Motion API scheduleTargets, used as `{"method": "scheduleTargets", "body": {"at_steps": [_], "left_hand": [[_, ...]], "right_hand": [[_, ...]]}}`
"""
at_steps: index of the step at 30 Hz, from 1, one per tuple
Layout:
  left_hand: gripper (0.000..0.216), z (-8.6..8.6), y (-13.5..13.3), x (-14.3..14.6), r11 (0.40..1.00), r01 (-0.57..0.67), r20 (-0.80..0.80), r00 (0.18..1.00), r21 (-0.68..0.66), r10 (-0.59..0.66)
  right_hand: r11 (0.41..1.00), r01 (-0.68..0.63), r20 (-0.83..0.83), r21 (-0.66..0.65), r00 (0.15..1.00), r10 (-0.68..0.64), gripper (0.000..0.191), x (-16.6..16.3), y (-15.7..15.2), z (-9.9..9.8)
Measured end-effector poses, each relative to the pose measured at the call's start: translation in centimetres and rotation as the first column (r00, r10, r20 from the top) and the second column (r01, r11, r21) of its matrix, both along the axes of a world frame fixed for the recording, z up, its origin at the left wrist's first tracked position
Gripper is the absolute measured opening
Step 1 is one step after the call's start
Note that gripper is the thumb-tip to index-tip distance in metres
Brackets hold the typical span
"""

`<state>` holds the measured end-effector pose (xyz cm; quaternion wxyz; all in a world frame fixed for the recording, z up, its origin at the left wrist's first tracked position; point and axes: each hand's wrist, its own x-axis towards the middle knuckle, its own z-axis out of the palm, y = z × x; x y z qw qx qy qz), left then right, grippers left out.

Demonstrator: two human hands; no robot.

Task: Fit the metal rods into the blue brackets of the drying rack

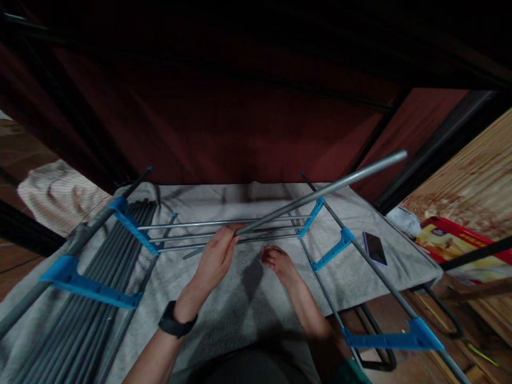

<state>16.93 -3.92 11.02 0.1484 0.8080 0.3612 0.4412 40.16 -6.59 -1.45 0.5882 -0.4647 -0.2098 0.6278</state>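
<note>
My left hand (216,258), with a black watch on its wrist, is closed around a long grey metal rod (320,193) that slants up to the right. My right hand (280,262) rests on the grey towel (240,298) with its fingers curled, close to the left hand; nothing shows in it. Just beyond both hands, three thin grey rods (224,230) run crosswise between two blue plastic brackets (132,226) of a rack frame.
A bundle of loose grey rods (88,314) lies at the left beside another blue bracket (86,282). A rack side with blue brackets (394,338) stretches along the right. A phone (375,248) lies on the towel. A red box (456,240) sits at the right.
</note>
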Motion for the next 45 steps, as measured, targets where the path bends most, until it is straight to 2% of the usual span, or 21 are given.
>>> {"method": "scheduleTargets", "body": {"at_steps": [5, 8, 14, 18, 21, 28, 36, 45], "left_hand": [[0.037, -4.9, 0.5, -1.1, 0.997, -0.066, -0.192, 0.979, 0.030, 0.071], [0.037, -7.2, 0.9, -1.9, 0.994, -0.104, -0.319, 0.941, 0.041, 0.111], [0.041, -10.1, 1.3, -2.8, 0.989, -0.136, -0.547, 0.824, 0.060, 0.146], [0.041, -11.8, 1.6, -3.2, 0.988, -0.155, -0.592, 0.795, 0.005, 0.128], [0.045, -12.9, 1.8, -3.3, 0.986, -0.159, -0.603, 0.791, -0.040, 0.103], [0.054, -13.5, 1.9, -3.3, 0.980, -0.187, -0.662, 0.743, -0.068, 0.096], [0.048, -14.3, 2.6, -4.9, 0.954, -0.277, -0.650, 0.747, -0.118, 0.137], [0.042, -14.1, 2.2, -6.8, 0.924, -0.371, -0.677, 0.703, -0.088, 0.218]], "right_hand": [[0.996, 0.087, 0.014, -0.030, 0.996, -0.086, 0.021, 1.2, 0.2, 0.1], [0.991, 0.123, 0.007, -0.047, 0.992, -0.123, 0.022, 1.6, 0.2, 0.2], [0.978, 0.200, -0.106, 0.054, 0.975, -0.194, 0.023, 2.5, -0.3, 0.2], [0.974, 0.210, -0.178, 0.089, 0.965, -0.192, 0.020, 3.4, -0.3, 0.0], [0.970, 0.242, -0.186, 0.041, 0.955, -0.230, 0.019, 4.0, 0.0, -0.5], [0.954, 0.300, -0.170, 0.018, 0.941, -0.293, 0.019, 5.2, 0.5, -2.3], [0.904, 0.420, -0.105, -0.072, 0.899, -0.426, 0.012, 7.0, 0.7, -4.3], [0.899, 0.427, -0.016, -0.098, 0.902, -0.431, 0.011, 8.6, 1.3, -6.2]]}}
